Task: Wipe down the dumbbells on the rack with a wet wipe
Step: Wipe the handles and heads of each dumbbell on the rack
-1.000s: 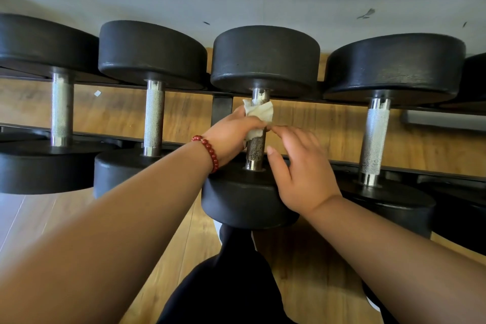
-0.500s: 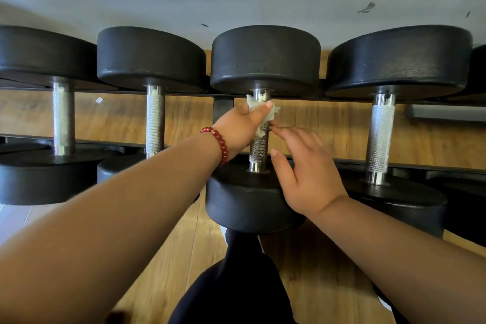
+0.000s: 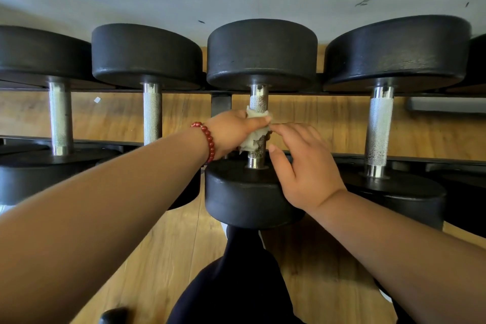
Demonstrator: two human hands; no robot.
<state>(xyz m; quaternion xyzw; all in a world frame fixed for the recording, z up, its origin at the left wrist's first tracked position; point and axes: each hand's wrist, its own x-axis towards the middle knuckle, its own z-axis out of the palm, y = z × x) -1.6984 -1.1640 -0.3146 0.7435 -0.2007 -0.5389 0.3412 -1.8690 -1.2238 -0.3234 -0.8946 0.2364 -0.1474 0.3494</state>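
While we wipe the middle dumbbell [image 3: 260,55] on the rack [image 3: 221,105]: handle pass, mid-stroke.
Our left hand [image 3: 231,131] clamps the wet wipe [image 3: 252,139] round the handle [image 3: 259,101], now slid nearward, baring its far end; we judge the handle half done. Our right hand [image 3: 302,166], fingers loosely apart, rests on the near head [image 3: 244,200]. Left fingertips hidden behind the handle; outermost dumbbells [image 3: 31,55] cut off.

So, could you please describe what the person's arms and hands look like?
Both forearms are bare, with no sleeves in view. A bracelet of round dark-red beads circles the wrist of the left hand. The right hand and its wrist carry nothing visible: no ring, watch or glove.
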